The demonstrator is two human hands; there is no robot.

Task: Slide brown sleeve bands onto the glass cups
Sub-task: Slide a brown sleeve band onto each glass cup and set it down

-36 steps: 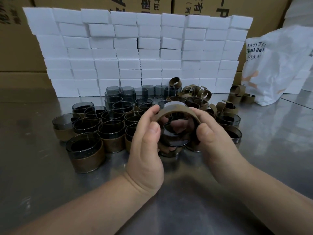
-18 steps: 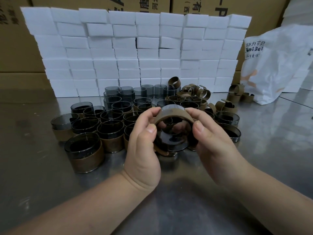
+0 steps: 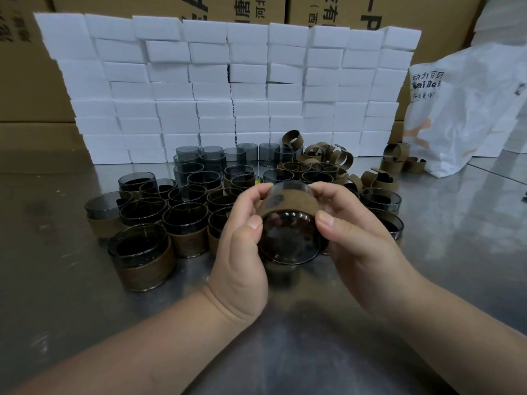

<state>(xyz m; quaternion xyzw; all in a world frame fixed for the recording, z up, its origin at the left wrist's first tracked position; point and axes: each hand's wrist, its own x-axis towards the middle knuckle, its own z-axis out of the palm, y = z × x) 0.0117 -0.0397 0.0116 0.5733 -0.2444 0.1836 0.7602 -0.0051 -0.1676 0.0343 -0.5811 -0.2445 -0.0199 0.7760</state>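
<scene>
Cup (image 3: 288, 240) tilted, steel tabletop (image 3: 302, 332) beneath

Table (image 3: 51, 280): we read it as brushed metal, grey, semi-glossy, with blurred reflections and faint smudges.
Held cup (image 3: 289, 240): smoked grey glass, smooth and glossy, with highlights across its base.
Band (image 3: 291, 202) around it: brown, matt, finely grained. We cannot tell leather from pressed paper.
Near-left cup (image 3: 137, 246): the same glossy dark glass, above a matt brown wrap (image 3: 148, 273) of like grain.
Loose bands (image 3: 328, 156), far side of the cluster: same matt brown stock, curled.
White blocks (image 3: 228, 81), far wall: matt, soft-looking foam, edges slightly rough.
Cartons (image 3: 34, 89) behind: matt brown cardboard, black print.
Bag (image 3: 467, 109), far right: thin white plastic, crinkled, faint sheen.
</scene>
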